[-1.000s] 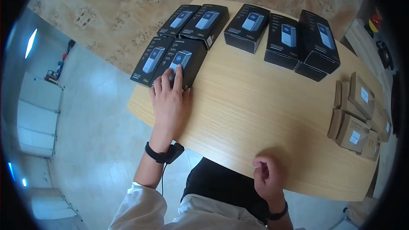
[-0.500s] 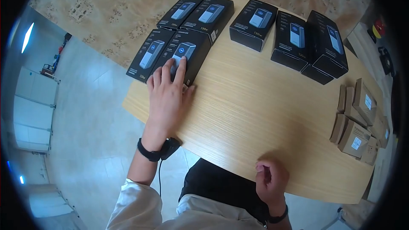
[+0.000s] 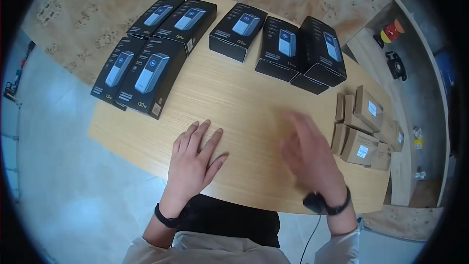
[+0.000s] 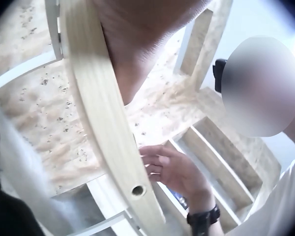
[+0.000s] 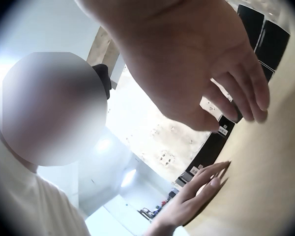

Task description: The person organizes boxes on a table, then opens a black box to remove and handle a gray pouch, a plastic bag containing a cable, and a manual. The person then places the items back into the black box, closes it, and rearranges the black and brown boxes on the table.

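Note:
My left hand [image 3: 193, 159] lies palm down near the front edge of the wooden table [image 3: 244, 117], fingers spread and holding nothing. The right hand [image 3: 312, 154], blurred, hovers over the tabletop to its right with extended fingers and nothing in them; the right wrist view shows its palm side [image 5: 201, 69]. Beyond the left hand, black boxes [image 3: 149, 76] printed with a silver device and "130W" lie in two rows of two. More black boxes [image 3: 238, 27] are along the far edge, the rightmost ones [image 3: 325, 51] stacked. Brown cardboard boxes [image 3: 359, 146] are right of the right hand.
A wooden shelf unit [image 3: 395, 5] stands past the table's right side, with a black telephone [image 3: 395, 65] and a red and yellow item [image 3: 392, 32] on it. Dark trousers [image 3: 234, 220] show at the front edge. A cable [image 3: 311, 237] hangs from the right wrist.
The left hand has left the front black box and come back toward the table's front edge. The right hand has uncurled and moved up over the table. The head view has swung right.

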`<state>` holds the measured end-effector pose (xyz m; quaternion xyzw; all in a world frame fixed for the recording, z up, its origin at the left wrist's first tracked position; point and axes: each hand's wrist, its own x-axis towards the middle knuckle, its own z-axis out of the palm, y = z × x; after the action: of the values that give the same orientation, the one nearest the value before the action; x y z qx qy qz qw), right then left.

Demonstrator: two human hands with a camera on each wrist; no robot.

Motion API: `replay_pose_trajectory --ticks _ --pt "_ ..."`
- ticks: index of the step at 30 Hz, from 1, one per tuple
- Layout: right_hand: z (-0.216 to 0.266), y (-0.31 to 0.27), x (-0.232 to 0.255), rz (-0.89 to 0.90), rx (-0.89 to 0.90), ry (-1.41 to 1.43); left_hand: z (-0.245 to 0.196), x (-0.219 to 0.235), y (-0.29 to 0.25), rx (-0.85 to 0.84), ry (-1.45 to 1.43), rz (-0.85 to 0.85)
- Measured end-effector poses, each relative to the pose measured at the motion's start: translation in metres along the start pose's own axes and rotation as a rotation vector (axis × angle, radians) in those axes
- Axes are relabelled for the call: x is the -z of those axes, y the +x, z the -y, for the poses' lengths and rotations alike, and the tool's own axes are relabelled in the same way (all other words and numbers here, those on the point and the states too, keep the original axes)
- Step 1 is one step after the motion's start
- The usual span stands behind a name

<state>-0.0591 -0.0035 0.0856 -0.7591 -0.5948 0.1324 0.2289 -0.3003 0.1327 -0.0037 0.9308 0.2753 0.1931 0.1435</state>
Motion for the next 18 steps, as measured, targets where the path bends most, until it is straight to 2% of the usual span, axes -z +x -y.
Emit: replay_pose_trajectory --ticks 1,3,4,6,7,9,13,18 --pt "-0.003 0.02 -0.005 -0.09 0.033 -0.008 0.0 0.0 0.0 -0.004 0.0 -0.001" --pt "-0.018 0.062 -0.024 -0.308 0.133 -0.252 0.0 0.0 0.0 -0.011 0.004 -0.007" --pt "-0.022 0.079 -0.028 -0.314 0.133 -0.25 0.0 0.0 0.0 -0.013 0.006 -0.007" --pt "-0.027 0.1 -0.037 -0.235 -0.132 -0.268 0.001 0.0 -0.001 -0.015 0.002 -0.008" --pt "-0.03 0.102 -0.043 -0.231 -0.126 -0.265 0.001 0.0 -0.001 -0.011 -0.009 -0.01" --pt "-0.034 0.101 -0.052 -0.194 -0.125 -0.377 0.002 0.001 -0.001 -0.006 -0.004 -0.009" --pt "-0.018 0.073 -0.053 -0.12 -0.159 -0.356 0.0 0.001 0.0 0.005 -0.014 -0.008" --pt "0.007 0.007 -0.061 -0.115 -0.026 -0.32 0.002 0.002 -0.001 -0.001 -0.04 -0.002"
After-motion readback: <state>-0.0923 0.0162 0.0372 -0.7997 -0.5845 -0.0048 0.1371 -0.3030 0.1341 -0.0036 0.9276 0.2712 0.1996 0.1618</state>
